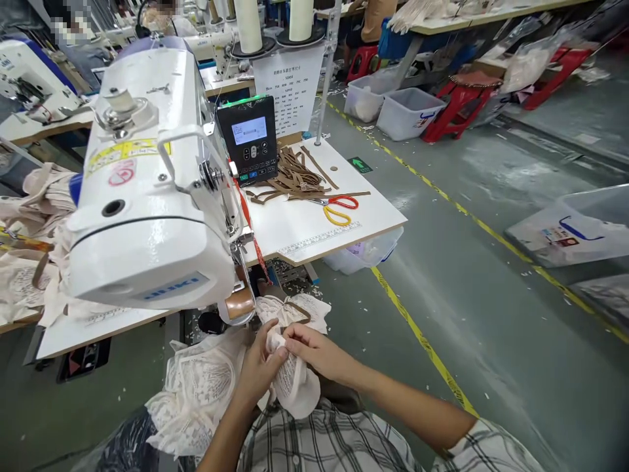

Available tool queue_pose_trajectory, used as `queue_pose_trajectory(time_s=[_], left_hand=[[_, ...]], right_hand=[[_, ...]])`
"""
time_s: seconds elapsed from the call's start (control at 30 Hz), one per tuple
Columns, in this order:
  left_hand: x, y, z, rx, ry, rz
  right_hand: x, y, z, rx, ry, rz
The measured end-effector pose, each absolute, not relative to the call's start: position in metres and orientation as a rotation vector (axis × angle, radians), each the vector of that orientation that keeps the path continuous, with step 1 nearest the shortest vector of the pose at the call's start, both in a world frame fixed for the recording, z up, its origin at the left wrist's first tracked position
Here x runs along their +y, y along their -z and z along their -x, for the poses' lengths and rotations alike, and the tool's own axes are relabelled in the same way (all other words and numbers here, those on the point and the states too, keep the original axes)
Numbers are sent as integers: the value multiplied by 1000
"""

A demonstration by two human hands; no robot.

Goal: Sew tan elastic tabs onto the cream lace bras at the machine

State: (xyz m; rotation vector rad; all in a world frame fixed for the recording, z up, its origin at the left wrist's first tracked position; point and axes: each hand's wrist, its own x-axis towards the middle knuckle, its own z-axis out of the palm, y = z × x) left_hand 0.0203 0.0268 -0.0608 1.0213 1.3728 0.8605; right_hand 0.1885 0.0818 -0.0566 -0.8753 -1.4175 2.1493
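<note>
Both my hands meet low in the view, below the sewing table's front edge, on a piece of white lace fabric (pixel 295 387). My left hand (pixel 259 372) pinches the top of the fabric with thumb and fingers closed. My right hand (pixel 314 351) grips the same piece from the right, fingers curled on it. More white lace (pixel 196 393) lies bunched in my lap to the left. A brown strap (pixel 295 308) runs across lace just above my hands. The white sewing machine (pixel 147 190) stands on the table above and left of my hands.
On the white table (pixel 304 229) lie brown strips (pixel 295 177), red-and-yellow scissors (pixel 339 208) and the machine's control panel (pixel 248 139). Cream fabric (pixel 34 196) piles at the left. Clear plastic bins (pixel 407 111) and red stools (pixel 462 98) stand across the yellow-lined aisle (pixel 422 341).
</note>
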Motion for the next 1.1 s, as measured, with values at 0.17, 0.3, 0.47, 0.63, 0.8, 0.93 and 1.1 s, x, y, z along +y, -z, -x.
queue_pose_trajectory(time_s=[0.17,0.3,0.47,0.63,0.8,0.93,1.1], left_hand=[[28,50,-3,1288,-831,-722],[21,47,4,1327,-1000,-437],[14,54,4,1532,-1026,-365],[10,51,10,1561,-1037,-346],[12,33,16,1497,-969,-758],[16,9,7,1576,-978,-1100],[16,-23,-14,1667,-961,-1483]], right_hand=[[123,46,-193,-2020,-1973,728],[221,39,-173,-2334,-1283,920],[376,22,-144,-2019,-628,1484],[433,14,-136,-1942,-551,1561],[395,12,-147,-1922,-592,1408],[300,22,-154,-1628,-1214,1091],[152,32,-157,-1325,-1791,875]])
